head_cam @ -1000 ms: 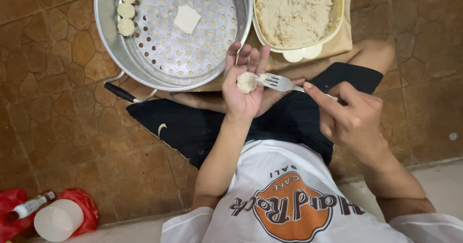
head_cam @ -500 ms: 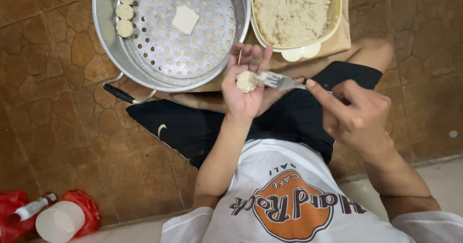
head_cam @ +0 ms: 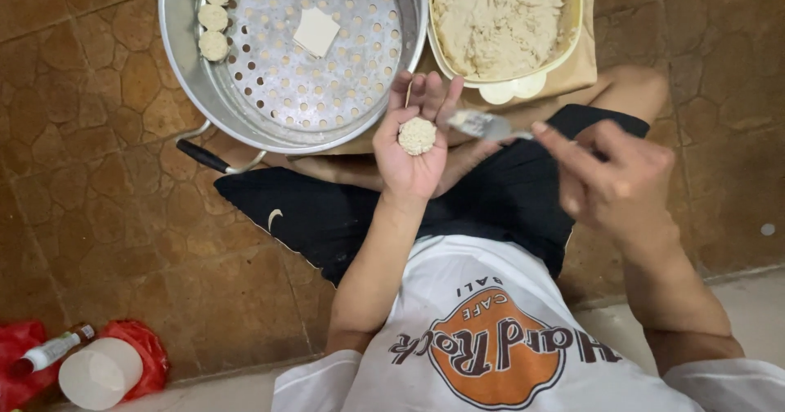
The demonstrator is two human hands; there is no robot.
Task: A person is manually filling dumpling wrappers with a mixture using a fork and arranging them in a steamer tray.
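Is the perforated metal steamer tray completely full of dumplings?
No, the perforated metal steamer tray holds only a few round dumplings along its rim and one square wrapper.

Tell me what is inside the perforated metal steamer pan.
In the steamer pan, a few filled dumplings line the left wall and one square wrapper lies flat near the middle. The pan's top edge is out of frame, so more may be hidden.

The left hand [head_cam: 415,146] is cupped palm-up over the lap, cradling a small round dumpling [head_cam: 417,135] topped with pale filling; the right hand [head_cam: 613,179] grips a fork [head_cam: 484,123], blurred, its tines just beside the dumpling and perhaps carrying some filling; beyond lie a perforated metal steamer pan [head_cam: 188,69] holding three finished dumplings [head_cam: 214,18] along its edge and a square wrapper [head_cam: 316,31]; next to it stands a bowl of filling [head_cam: 500,18].
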